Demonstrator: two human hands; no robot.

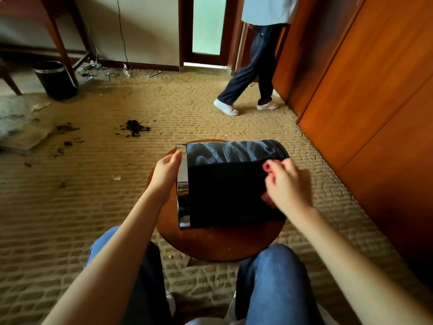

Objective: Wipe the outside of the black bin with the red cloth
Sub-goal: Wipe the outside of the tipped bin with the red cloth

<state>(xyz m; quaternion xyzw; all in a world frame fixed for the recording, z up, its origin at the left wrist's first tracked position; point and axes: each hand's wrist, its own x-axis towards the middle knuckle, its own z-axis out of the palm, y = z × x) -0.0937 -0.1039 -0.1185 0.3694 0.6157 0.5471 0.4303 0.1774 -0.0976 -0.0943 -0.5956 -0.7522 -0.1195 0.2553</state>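
Observation:
The black bin lies on its side on a round wooden stool, its chrome rim turned to the left. My left hand holds that rim, the thumb over its top edge. My right hand is curled on the bin's right end and grips the red cloth. Only small red bits of cloth show between and under my fingers. The bin's upper side catches a bluish sheen.
A second black bin stands at the back left by a table leg. Dark stains and litter mark the carpet. A person walks by the door at the back. Wooden wardrobe doors line the right. My knees flank the stool.

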